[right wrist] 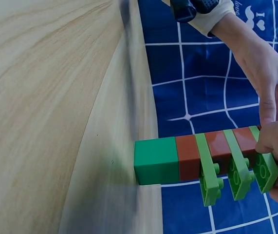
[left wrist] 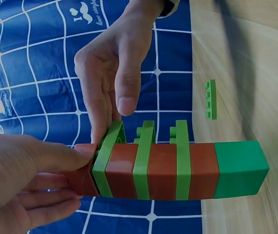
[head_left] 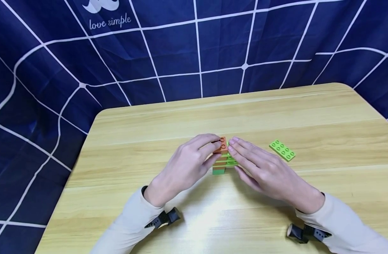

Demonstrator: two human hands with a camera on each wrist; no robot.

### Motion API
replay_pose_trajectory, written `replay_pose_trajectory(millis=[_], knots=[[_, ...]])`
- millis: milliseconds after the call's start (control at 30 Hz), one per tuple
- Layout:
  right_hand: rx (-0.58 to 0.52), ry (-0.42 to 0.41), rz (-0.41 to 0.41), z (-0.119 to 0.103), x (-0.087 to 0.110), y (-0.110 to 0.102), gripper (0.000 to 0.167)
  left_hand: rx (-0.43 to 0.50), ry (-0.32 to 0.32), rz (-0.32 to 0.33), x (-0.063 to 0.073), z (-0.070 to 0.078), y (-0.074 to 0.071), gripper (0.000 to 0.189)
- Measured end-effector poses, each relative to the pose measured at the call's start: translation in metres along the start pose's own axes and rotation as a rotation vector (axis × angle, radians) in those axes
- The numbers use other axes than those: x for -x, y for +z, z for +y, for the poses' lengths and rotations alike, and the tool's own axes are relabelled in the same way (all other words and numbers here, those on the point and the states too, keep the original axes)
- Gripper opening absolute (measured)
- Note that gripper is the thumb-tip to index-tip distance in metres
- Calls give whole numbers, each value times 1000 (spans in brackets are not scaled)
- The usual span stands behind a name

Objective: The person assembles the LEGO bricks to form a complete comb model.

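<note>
In the left wrist view a tower of bricks stands with a green brick [left wrist: 241,168] at its foot. Above it, brown bricks [left wrist: 168,178] alternate with several light green plates [left wrist: 183,165] that jut out to one side. My left hand [head_left: 187,160] pinches the top brown brick [head_left: 223,144] between thumb and fingers; a thin gap shows under that brick. On the tower's other side, my right hand [head_left: 263,165] has its fingers nearly straight, fingertips at the jutting end of the top plate [right wrist: 267,173]. Its thumb stays lower, apart from the fingers.
A loose light green plate [head_left: 282,150] lies studs up on the wooden table [head_left: 143,130], right of the tower. Behind the table hangs a dark blue cloth [head_left: 178,46] with white lines. Each wrist wears a small black camera [head_left: 163,217].
</note>
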State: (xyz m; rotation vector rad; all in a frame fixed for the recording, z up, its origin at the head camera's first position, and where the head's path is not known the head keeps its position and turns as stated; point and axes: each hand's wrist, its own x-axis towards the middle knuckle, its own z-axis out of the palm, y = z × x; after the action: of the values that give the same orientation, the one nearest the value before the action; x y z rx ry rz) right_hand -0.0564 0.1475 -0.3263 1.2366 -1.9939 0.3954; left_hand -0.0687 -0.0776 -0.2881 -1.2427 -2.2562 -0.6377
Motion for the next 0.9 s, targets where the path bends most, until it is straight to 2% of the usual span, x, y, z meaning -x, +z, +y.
replay_pose_trajectory(millis=[100,200,333,467,600,900], knots=[[-1,2,1,0,0,0,41,24,8,-1,3,-1,-1,27],[-28,36,-32,0,0,-2,42,69,7,-1,8,-3,-1,31],[-102,121,-80,-1,-1,-8,46,99,14,-9,11,-4,-1,24],[-169,162,-52,-2,-6,-12,49,106,24,-20,12,-5,-2,18],[-212,144,-23,-2,-14,-11,51,129,26,-16,12,-7,-2,20],[-212,103,-46,0,-15,-8,50,144,62,28,15,-9,-2,24]])
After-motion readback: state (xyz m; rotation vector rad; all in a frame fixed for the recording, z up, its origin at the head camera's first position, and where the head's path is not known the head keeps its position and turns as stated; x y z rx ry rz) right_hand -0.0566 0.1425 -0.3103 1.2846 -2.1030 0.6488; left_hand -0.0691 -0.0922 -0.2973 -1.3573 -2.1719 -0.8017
